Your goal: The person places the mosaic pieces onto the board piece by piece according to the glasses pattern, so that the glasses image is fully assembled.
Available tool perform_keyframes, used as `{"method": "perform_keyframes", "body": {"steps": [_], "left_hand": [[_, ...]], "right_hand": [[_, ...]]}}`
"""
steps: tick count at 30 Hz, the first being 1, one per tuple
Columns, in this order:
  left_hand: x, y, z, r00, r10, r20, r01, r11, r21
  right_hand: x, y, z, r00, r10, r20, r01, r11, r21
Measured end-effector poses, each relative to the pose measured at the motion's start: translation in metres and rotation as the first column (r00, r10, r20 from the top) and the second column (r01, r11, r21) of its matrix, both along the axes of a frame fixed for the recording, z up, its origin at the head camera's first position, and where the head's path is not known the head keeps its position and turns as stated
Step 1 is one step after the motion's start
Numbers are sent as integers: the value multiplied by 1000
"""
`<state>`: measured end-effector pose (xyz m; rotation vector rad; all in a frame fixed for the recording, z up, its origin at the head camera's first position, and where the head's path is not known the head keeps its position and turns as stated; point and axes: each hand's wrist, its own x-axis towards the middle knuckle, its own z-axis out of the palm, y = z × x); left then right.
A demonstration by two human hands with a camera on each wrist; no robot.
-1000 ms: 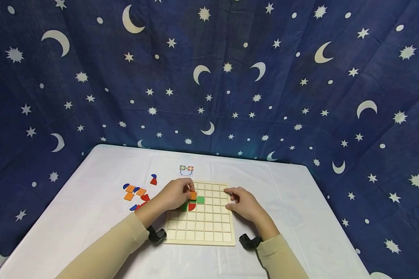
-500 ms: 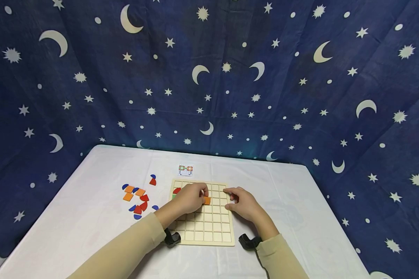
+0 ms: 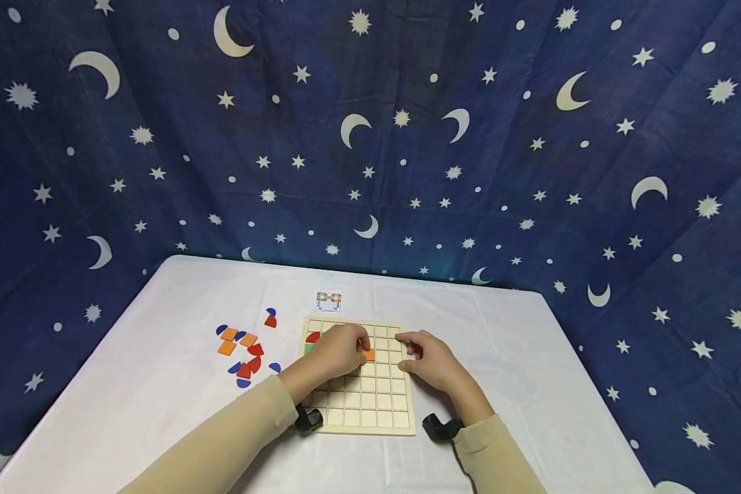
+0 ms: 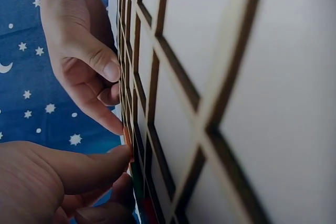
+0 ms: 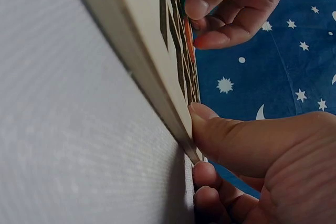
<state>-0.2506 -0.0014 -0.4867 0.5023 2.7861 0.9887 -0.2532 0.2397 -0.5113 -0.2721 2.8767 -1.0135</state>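
Observation:
The pale wooden grid board lies on the white-covered table. My left hand reaches over it, thumb and forefinger at an orange square tile that sits in one of its cells. The left wrist view shows the thumb right against this tile; the curled fingers are partly hidden. At the board's right edge rests my right hand, forefinger extended and thumb on the rim. A red quarter-round tile and a green tile show left of my left hand, which covers other cells.
Left of the board lie loose tiles: orange squares, red quarter-rounds and blue half-rounds. A small pattern card lies behind the board. A dark blue star-print cloth hangs beyond the table.
My left hand has moved right across the board with the orange tile, which now lies flatter in its cell than half a second ago. The right hand has stayed at the edge.

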Motion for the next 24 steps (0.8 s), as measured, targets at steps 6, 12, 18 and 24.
{"method": "perform_keyframes", "body": {"steps": [6,12,18,24], "left_hand": [[1,2,1,1000,11,-19,-12,999,-37],[1,3,0,1000,3,-26,-4,999,-45],[2,-6,2,1000,-6,-27,6,1000,-9],[2,-28,11,999,24,-31,-22,999,44]], "right_hand": [[1,0,0,1000,3,-2,-3,1000,-8],[1,0,-1,1000,1,-4,-1,1000,-7],[1,-1,-1,1000,0,6,0,1000,3],[1,-1,0,1000,-8,5,8,1000,12]]}}
